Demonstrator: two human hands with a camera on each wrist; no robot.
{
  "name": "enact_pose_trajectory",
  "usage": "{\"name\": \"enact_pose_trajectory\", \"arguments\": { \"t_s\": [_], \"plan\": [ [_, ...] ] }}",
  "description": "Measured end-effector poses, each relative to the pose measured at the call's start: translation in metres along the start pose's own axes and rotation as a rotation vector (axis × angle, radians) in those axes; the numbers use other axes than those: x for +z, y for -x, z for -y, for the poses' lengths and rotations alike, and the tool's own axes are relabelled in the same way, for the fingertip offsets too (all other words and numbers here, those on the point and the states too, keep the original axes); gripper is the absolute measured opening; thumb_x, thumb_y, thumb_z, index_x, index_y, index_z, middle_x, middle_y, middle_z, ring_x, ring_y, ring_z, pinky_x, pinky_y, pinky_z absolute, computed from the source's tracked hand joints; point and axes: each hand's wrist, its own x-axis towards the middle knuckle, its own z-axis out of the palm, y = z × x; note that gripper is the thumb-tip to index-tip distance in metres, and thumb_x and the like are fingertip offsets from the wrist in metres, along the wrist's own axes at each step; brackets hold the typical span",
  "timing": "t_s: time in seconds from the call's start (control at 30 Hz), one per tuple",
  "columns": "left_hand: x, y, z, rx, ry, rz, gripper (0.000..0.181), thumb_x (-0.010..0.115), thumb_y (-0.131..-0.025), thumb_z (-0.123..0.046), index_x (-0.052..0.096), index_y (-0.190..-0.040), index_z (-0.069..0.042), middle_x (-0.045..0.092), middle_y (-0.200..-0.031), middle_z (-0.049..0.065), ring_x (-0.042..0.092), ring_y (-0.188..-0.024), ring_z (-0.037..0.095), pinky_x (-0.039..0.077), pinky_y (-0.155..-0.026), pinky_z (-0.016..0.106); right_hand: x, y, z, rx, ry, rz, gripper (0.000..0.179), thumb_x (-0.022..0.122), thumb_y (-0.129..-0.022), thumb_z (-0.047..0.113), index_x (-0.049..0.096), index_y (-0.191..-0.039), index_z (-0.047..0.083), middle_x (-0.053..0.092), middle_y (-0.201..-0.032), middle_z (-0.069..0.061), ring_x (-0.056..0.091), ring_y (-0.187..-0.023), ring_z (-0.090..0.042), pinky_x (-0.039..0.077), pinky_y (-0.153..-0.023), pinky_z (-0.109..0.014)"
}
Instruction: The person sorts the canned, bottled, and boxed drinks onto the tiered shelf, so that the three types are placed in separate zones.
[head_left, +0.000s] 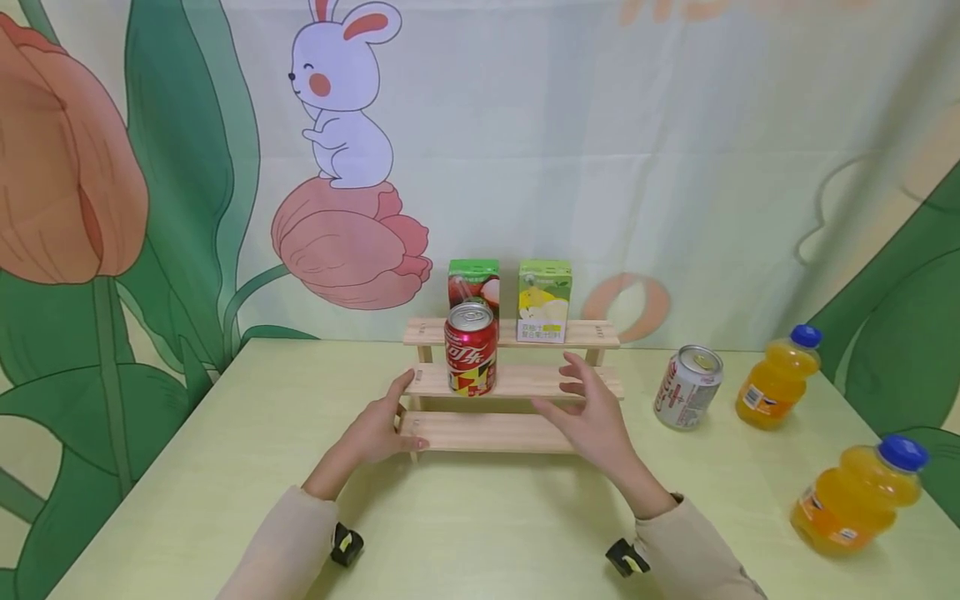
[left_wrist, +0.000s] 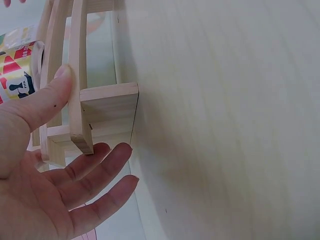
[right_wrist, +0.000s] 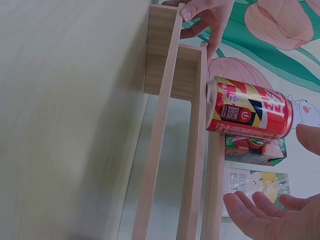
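A three-step wooden rack (head_left: 495, 431) stands on the table. My left hand (head_left: 377, 425) grips its left end, the thumb (left_wrist: 52, 97) on the lowest shelf and the fingers around the end. A red cola can (head_left: 471, 354) stands upright on the middle shelf, left of centre. On the top shelf are a green-topped juice carton (head_left: 474, 275), partly hidden by the can, and a yellow-green juice carton (head_left: 543, 304). My right hand (head_left: 596, 425) hovers by the rack's right side, fingers spread and apart, holding nothing; in the right wrist view its fingertips (right_wrist: 240, 205) overlap the yellow-green carton.
Right of the rack, a silver-white can (head_left: 687, 389) stands on the table (head_left: 187, 483). Two orange-drink bottles with blue caps stand farther right: one farther back (head_left: 777, 379), one nearer (head_left: 855, 500). A printed curtain (head_left: 525, 150) hangs behind the table.
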Motion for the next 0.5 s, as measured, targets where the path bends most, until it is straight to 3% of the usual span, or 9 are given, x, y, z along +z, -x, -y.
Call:
{"name": "enact_pose_trajectory", "arguments": {
  "t_s": [0.5],
  "plan": [
    [-0.001, 0.001, -0.001, -0.004, -0.001, 0.0, 0.1, 0.08, -0.069, -0.018, 0.016, -0.146, -0.013, 0.056, -0.099, 0.015, 0.052, -0.072, 0.02, 0.045, -0.064, 0.031, -0.026, 0.008, -0.005, 0.006, 0.005, 0.004, 0.072, 0.07, -0.081, 0.02, 0.03, -0.138, 0.002, 0.045, -0.126, -0.02, 0.048, -0.111, -0.034, 0.042, -0.087, -0.047]
  ]
}}
